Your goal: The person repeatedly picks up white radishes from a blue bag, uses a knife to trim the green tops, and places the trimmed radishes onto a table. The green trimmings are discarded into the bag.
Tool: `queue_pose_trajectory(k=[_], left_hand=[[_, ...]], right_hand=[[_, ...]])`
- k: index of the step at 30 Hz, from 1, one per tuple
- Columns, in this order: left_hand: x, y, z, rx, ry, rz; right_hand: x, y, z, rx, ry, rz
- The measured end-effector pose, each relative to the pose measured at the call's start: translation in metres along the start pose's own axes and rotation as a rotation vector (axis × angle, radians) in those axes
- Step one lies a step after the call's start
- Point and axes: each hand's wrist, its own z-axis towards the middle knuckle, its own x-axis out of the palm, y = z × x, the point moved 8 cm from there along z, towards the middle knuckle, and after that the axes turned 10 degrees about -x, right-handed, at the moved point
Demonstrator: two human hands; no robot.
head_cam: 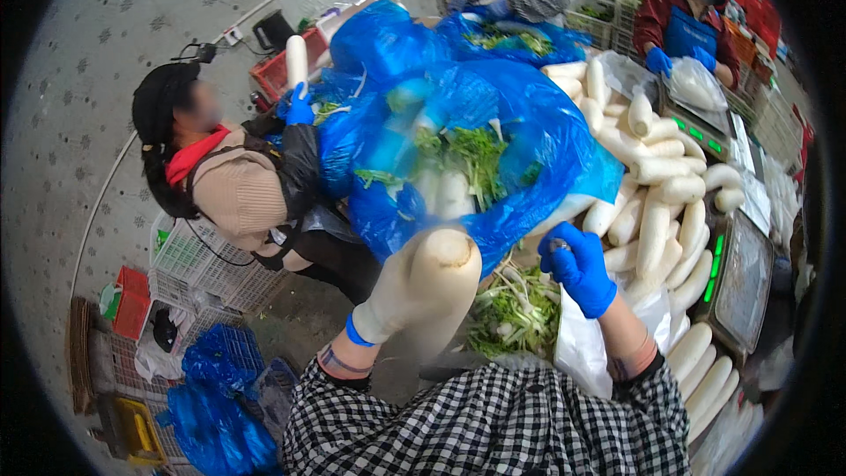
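Note:
My left hand (390, 291), in a whitish glove with a blue band at the wrist, grips a large white daikon radish (449, 268) upright near my chest; its cut end faces the camera. Just beyond it lies a blue plastic bag (548, 139), wide at the mouth, with leafy green tops (477, 158) and white radish showing inside. My right hand (575, 264), in a blue glove, is closed around a small metal tool that I cannot make out, right of the bag's near edge. A heap of radish leaves and trimmings (519, 317) lies between my hands, below the bag.
Many daikon radishes (654, 211) are piled at the right, beside a scale (743, 277) with green lit digits. A person (231, 178) at the left holds a radish; two people work across the table. Plastic crates (198, 258) and blue bags (225, 423) stand on the floor at the left.

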Motion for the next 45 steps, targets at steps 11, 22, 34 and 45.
queue_pose_trajectory(k=[11,22,34,45], left_hand=[[0.026,0.010,-0.014,-0.247,0.214,-0.435],[0.025,0.017,-0.013,-0.175,0.236,-0.417],[0.007,0.007,-0.014,-0.220,0.094,-0.199],[0.006,0.010,-0.017,-0.301,0.155,-0.062]], right_hand=[[0.043,0.069,0.023,-0.419,0.370,-0.460],[0.042,0.041,0.023,-0.425,0.332,-0.521],[0.052,0.065,0.026,-0.446,0.410,-0.453],[0.051,0.066,0.032,-0.471,0.473,-0.551]])
